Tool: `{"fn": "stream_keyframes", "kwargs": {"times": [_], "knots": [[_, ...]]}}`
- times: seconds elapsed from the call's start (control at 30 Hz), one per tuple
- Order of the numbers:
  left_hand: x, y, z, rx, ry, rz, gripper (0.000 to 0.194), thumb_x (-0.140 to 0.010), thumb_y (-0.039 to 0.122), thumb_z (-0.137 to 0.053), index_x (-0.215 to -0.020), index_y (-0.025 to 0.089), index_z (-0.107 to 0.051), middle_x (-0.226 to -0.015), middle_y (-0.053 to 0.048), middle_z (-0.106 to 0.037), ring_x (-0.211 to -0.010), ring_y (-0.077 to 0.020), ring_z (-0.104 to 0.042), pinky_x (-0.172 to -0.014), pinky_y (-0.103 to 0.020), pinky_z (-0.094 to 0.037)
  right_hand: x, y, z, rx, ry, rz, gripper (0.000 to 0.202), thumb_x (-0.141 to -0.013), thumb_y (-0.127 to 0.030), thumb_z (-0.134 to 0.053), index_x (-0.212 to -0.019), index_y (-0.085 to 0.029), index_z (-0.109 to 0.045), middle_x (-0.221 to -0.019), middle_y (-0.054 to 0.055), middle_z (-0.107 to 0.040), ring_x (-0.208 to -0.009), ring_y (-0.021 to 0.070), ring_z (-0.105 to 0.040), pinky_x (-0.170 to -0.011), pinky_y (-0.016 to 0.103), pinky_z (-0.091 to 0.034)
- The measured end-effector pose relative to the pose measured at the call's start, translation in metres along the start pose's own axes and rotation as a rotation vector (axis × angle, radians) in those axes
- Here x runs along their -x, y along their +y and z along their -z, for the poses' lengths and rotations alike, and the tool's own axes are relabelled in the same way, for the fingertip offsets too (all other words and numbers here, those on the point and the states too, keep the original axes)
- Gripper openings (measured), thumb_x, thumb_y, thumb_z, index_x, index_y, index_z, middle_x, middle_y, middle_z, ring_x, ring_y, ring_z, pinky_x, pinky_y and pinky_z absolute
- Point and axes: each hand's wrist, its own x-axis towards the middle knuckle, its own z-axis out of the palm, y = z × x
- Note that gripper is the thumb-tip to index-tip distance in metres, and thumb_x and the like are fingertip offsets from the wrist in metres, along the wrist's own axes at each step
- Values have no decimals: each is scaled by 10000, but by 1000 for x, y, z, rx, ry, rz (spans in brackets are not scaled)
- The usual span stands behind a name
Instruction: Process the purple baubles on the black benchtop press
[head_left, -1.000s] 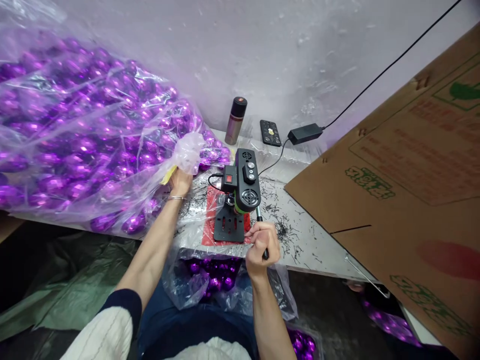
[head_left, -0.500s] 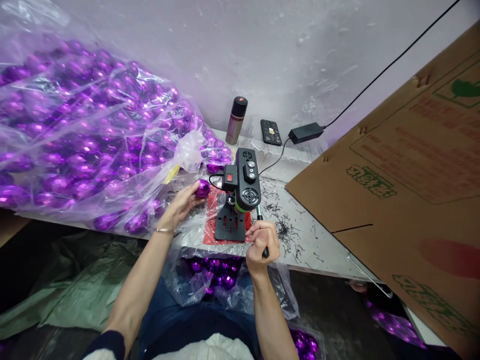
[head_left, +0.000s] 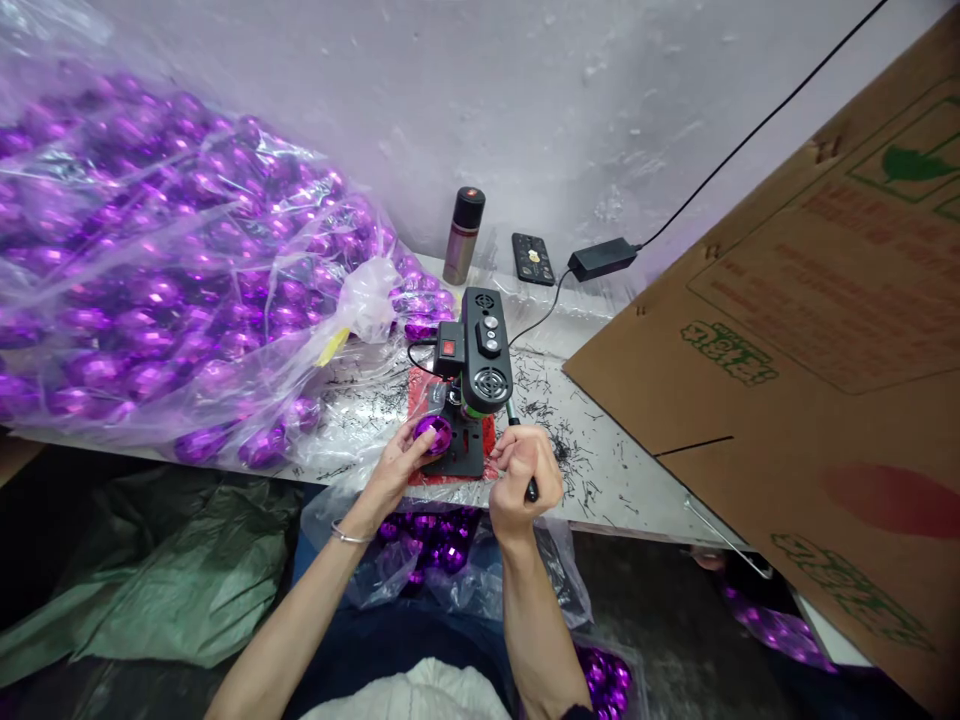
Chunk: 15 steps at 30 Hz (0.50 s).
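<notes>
My left hand (head_left: 399, 462) pinches a shiny purple bauble (head_left: 433, 434) at the left front of a small black bench drill press (head_left: 487, 350). The bauble is just over the press's slotted base plate (head_left: 466, 460); whether it touches the plate I cannot tell. On the right side, my right hand (head_left: 527, 475) is wrapped around the black grip of the lever (head_left: 532, 490). A box with a red switch (head_left: 448, 348) is fixed to the press's left. Red material (head_left: 417, 400) lies beneath the base.
A large clear bag (head_left: 322, 300) of purple baubles fills the left. Behind stand a bottle (head_left: 460, 240), a phone (head_left: 532, 259) and a power adapter (head_left: 602, 259). Dark shavings (head_left: 570, 450) litter the table. A cardboard box (head_left: 795, 380) leans in at right. More baubles (head_left: 435, 540) sit in an open bag below the edge.
My left hand has brought the bauble rightward and toward me, from beside the press to over its base plate. My right hand stays on the lever. The camera view has shifted slightly.
</notes>
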Motion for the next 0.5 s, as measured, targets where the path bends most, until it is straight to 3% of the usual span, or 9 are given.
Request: {"fn": "stream_keyframes", "kwargs": {"times": [0.13,0.23,0.37,0.5], "knots": [[-9,-13,-10,-273,62,-203,666,-791,593,-874,-1297,207,-677,-1217,-113,-804,-1104,-283,-783,-987,-418,-644,-15,-9,-2,-5,-16,-49,407,-1089,-173,-457,-687,-232,-486,-640,-30,-508,-626,125,-567,-591,295,-431],[-12,-15,-10,-442,41,-305,666,-790,557,-893,-1317,207,-686,-1235,-122,-799,-1079,-296,-785,-990,-449,-632,-22,-12,-2,-31,-19,-58,402,-1089,-169,-468,-692,-229,-481,-647,-35,-501,-630,115,-558,-595,285,-427],[-16,-11,-7,-625,20,-439,614,-832,514,-879,-1335,221,-684,-1295,-131,-786,-1194,-335,-758,-1071,-500,-593,-21,-13,0,-27,-35,-69,389,-1089,-179,-467,-705,-227,-501,-656,-28,-516,-634,119,-559,-605,291,-437],[-22,-11,-8,-745,-5,-532,582,-876,494,-853,-1351,209,-676,-1248,-129,-797,-1150,-336,-773,-1025,-480,-615,-19,-13,2,-7,-59,-72,360,-1088,-180,-466,-735,-224,-519,-679,-21,-542,-656,124,-571,-629,295,-448]]}}
